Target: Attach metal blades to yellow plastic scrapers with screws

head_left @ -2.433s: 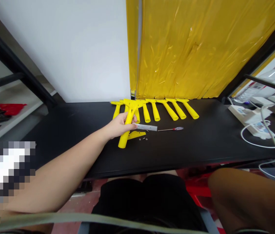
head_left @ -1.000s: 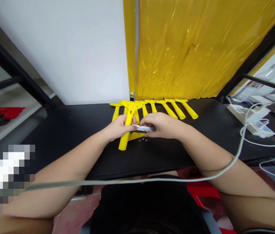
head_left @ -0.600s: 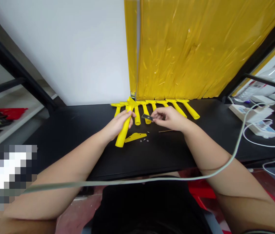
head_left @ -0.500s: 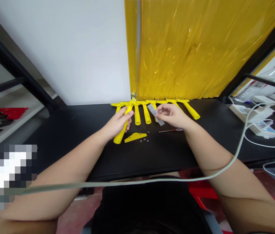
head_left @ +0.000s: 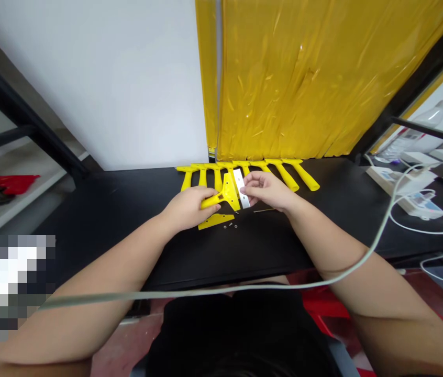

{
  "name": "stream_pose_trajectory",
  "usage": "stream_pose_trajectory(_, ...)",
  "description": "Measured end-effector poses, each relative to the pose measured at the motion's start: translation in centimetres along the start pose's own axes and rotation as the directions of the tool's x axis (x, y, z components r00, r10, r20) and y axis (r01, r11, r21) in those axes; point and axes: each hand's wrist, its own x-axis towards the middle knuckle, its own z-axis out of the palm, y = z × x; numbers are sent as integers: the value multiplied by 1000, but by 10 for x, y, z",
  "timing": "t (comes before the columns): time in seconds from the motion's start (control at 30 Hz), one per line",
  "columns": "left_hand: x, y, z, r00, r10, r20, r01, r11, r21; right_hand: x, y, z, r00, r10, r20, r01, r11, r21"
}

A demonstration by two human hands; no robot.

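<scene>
My left hand [head_left: 192, 208] is closed round the grip of a yellow scraper handle [head_left: 230, 192], whose wide head points right. A flat metal blade [head_left: 242, 189] with small holes is pinched between the thumb and fingers of my right hand [head_left: 264, 189]. The blade stands right beside the head's edge; whether they touch, I cannot tell. Below my left hand a yellow plate [head_left: 216, 221] with holes lies on the black table [head_left: 221, 256]. Small nuts and screws [head_left: 230, 225] lie just right of it. A thin screwdriver shaft [head_left: 263, 210] shows under my right hand, its handle hidden.
Several more yellow scraper handles [head_left: 287, 178] lie in a row along the back of the table. Behind them stand a white panel [head_left: 151, 89] and a yellow wrapped stack [head_left: 276, 78]. A pale cable [head_left: 221, 289] hangs across the front, over my forearms. White devices [head_left: 413, 193] sit at the right.
The held handle has turned from pointing away to lying sideways, head to the right. My right hand has moved slightly left, bringing the blade, now face-on, up beside the head.
</scene>
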Motion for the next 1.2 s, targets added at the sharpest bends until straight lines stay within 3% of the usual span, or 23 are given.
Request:
stream_pose_trajectory(0.17,-2,2,0,1000,6,9,-6,998,60,2,8,8,998,4,57,-2,1000,-26)
stream_pose_trajectory(0.67,-6,8,-1,993,114,-37,-105,977,184,1,7,16,999,7,53,-7,1000,-2)
stream_pose_trajectory(0.77,-7,10,-1,995,85,-59,-73,981,178,0,5,16,998,-12,67,11,1000,17)
stream_pose_trajectory(1.0,-11,13,-3,985,170,-5,-163,950,267,0,5,17,997,-15,71,15,1000,-5)
stream_pose_trajectory(1.2,-11,13,-3,984,175,-10,-166,948,273,0,4,18,997,-28,66,30,999,-26)
